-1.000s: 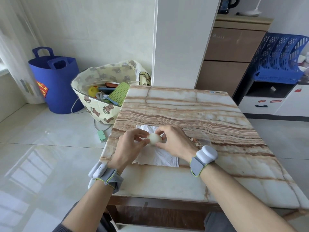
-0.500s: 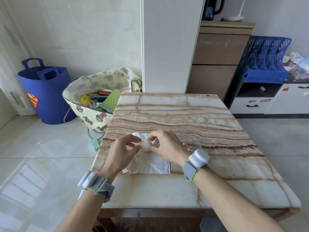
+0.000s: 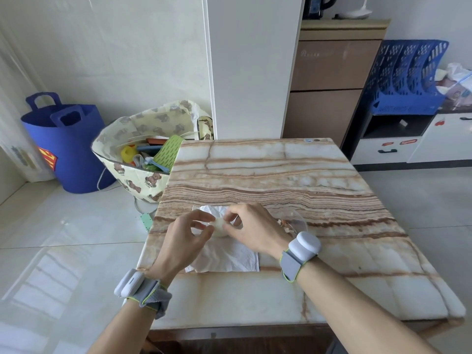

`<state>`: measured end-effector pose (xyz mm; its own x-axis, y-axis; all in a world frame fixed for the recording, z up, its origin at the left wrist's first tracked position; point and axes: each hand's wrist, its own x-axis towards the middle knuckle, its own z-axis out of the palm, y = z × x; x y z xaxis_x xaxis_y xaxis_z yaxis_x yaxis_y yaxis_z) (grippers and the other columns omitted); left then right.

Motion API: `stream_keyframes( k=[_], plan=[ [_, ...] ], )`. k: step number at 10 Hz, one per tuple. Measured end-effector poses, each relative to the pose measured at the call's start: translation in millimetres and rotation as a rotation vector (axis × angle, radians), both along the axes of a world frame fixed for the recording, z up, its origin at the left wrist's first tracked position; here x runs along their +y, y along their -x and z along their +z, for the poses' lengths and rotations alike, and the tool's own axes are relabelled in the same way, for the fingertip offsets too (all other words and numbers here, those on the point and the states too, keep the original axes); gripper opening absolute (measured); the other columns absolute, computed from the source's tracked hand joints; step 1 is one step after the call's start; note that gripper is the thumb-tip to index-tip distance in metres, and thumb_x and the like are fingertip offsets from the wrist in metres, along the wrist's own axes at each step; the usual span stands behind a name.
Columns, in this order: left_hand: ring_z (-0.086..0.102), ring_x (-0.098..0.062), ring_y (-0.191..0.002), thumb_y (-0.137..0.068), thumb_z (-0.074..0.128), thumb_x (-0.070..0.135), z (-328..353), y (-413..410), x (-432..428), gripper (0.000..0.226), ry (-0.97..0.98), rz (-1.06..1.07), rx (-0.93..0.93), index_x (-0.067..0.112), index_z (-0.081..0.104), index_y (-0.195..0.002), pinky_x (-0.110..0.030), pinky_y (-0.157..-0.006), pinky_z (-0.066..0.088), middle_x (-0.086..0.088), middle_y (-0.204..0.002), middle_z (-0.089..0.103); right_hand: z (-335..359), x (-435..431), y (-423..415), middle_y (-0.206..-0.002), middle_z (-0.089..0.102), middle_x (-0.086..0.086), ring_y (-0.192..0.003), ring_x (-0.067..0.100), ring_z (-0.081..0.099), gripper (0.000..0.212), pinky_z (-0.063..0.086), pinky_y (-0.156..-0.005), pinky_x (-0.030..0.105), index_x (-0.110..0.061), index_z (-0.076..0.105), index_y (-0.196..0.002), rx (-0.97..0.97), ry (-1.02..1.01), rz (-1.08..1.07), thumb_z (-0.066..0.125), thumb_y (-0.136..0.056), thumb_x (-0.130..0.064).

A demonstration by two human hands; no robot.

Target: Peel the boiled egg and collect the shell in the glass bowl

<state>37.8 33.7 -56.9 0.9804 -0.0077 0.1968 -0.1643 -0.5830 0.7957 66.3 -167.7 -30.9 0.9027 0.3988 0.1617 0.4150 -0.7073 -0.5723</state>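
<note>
Over the white paper napkin (image 3: 229, 259) on the marble table (image 3: 281, 169), the left hand (image 3: 189, 238) pinches the boiled egg (image 3: 220, 228); the right hand (image 3: 255, 228) pinches at its top. Shell bits lie in the glass bowl (image 3: 299, 217) beside the right wrist. The egg looks largely bare, so peeling seems nearly finished.

I get a bright, even daylight feed. The light enters from the left, where the glossy floor (image 3: 46, 277) mirrors a window as pale glare. Shadows on the table (image 3: 281, 175) are faint. Wide-angle bending curves the frame's edges, and fine detail is slightly soft throughout.
</note>
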Motion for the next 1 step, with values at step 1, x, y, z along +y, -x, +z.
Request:
stream_keyframes(
  k=[1],
  plan=[
    [0.070, 0.006, -0.088, -0.092, 0.074, 0.025, 10.3, -1.6, -3.5, 0.010, 0.022, 0.009, 0.028, 0.031, 0.072, -0.100, -0.014, -0.067, 0.052, 0.020, -0.101, 0.075, 8.3, -0.9, -1.3, -0.092, 0.074, -0.009, -0.083, 0.011, 0.068, 0.013, 0.058, -0.080, 0.038, -0.024, 0.073, -0.095, 0.046, -0.014, -0.003, 0.068, -0.092, -0.036]
  ],
)
